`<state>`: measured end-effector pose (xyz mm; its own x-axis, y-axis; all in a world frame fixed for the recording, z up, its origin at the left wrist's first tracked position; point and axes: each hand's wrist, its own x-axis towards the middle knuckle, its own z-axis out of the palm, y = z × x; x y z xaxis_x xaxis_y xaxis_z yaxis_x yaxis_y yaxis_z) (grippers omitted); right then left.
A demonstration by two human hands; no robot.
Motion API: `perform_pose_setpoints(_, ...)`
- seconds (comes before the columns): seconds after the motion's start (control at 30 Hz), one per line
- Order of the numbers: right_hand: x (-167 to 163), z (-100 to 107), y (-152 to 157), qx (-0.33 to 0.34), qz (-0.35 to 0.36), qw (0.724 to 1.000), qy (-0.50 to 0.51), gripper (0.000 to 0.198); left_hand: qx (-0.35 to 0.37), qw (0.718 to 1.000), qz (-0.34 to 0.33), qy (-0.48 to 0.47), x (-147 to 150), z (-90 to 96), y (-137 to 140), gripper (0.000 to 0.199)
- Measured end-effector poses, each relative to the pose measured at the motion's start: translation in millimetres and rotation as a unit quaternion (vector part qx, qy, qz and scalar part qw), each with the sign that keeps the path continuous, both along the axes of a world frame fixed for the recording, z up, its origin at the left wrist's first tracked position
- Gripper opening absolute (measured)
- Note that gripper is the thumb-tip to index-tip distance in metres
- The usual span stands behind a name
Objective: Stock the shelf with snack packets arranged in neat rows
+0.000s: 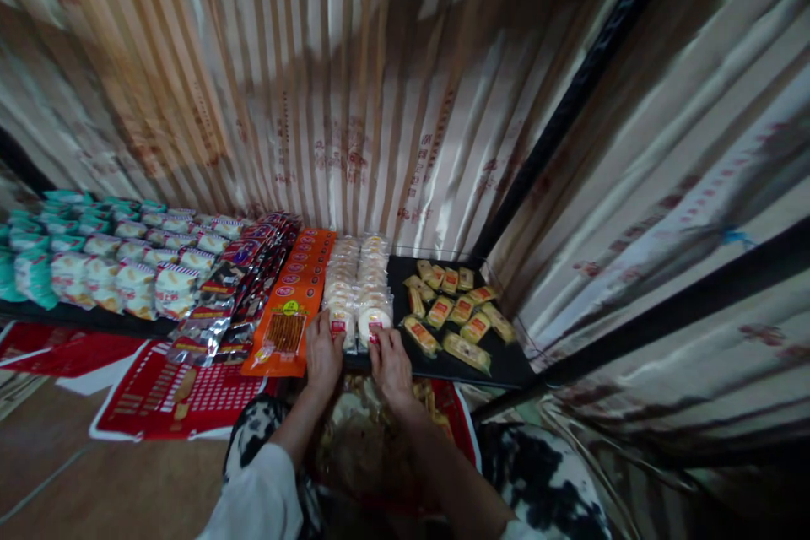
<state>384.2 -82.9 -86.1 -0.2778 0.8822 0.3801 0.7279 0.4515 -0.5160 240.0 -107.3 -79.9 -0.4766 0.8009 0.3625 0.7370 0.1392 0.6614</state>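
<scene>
Two rows of clear-wrapped, pale round rice crackers stand on the black shelf in front of me. My left hand [324,352] has its fingers closed at the front of the left row, on a rice cracker packet [342,329] with a red label. At the front of the right row, my right hand [391,363] grips another rice cracker packet [370,316]. The fingers partly cover both labels. Beside my left hand lies a large orange snack bag [284,321]. Several small yellow-wrapped snacks [440,312] are scattered right of the rows.
Dark snack packets [231,278] overlap left of the orange bag. White packets [136,283] and green packets [31,270] fill the shelf's left end. A red basket [467,422] with wrapped snacks sits between my knees. Black posts [557,126] and a pleated curtain [354,101] border the shelf [499,363].
</scene>
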Motion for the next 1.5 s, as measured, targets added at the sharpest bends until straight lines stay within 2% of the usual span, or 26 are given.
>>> perform_pose_setpoints(0.17,-5.0,2.1,-1.5,-0.003,-0.022,1.0,-0.019,0.033,0.015,1.0,0.003,0.009,2.4,-2.8,1.0,0.041)
perform_pose_setpoints(0.33,-9.8,3.5,-2.9,-0.016,-0.033,0.999,-0.015,0.035,0.014,0.999,0.005,0.048,2.9,6.3,-4.1,0.035)
perform_pose_setpoints(0.47,-3.3,-1.2,-7.0,-0.014,0.016,0.999,0.043,0.04,-0.005,0.998,-0.007,0.064,2.6,14.7,-10.2,0.039)
perform_pose_setpoints(0.57,7.2,-6.5,-18.0,0.001,0.068,0.992,0.103,0.042,0.011,0.998,-0.022,0.062,3.0,18.5,-19.5,0.041)
perform_pose_setpoints(0.67,18.0,-11.4,-36.8,0.001,0.082,0.988,0.13,0.04,0.028,0.998,-0.035,0.048,7.9,19.3,-38.3,0.036)
perform_pose_setpoints(0.73,24.3,-15.7,-52.1,-0.028,0.078,0.99,0.114,0.036,0.015,0.998,-0.057,0.03,15.1,15.3,-56.7,0.032)
perform_pose_setpoints(0.8,29.7,-22.0,-67.4,-0.069,0.059,0.993,0.072,0.033,-0.032,0.995,-0.092,0.02,24.5,6.6,-77.7,0.03)
perform_pose_setpoints(0.9,36.4,-35.8,-86.8,-0.127,0.01,0.992,-0.001,0.03,-0.132,0.982,-0.128,0.045,39.6,-11.9,-107.2,0.028)
perform_pose_setpoints(1.03,41.2,-56.6,-101.1,-0.183,-0.045,0.981,-0.048,0.031,-0.193,0.959,-0.19,0.082,56.9,-34.2,-131.0,0.037)
perform_pose_setpoints(1.2,41.9,-73.4,-102.0,-0.211,-0.051,0.975,0.045,0.037,-0.252,0.929,-0.239,0.131,72.5,-52.5,-139.9,0.054)
perform_pose_setpoints(1.27,42.9,-76.8,-100.3,-0.237,-0.066,0.963,0.109,0.038,-0.242,0.929,-0.236,0.151,75.7,-58.0,-141.4,0.055)
perform_pose_setpoints(1.37,44.7,-79.3,-98.9,-0.297,-0.078,0.931,0.198,0.033,-0.217,0.935,-0.22,0.174,77.4,-61.7,-142.8,0.053)
perform_pose_setpoints(1.5,43.6,-78.6,-100.4,-0.339,-0.055,0.901,0.266,0.028,-0.206,0.943,-0.203,0.163,76.5,-56.5,-142.7,0.043)
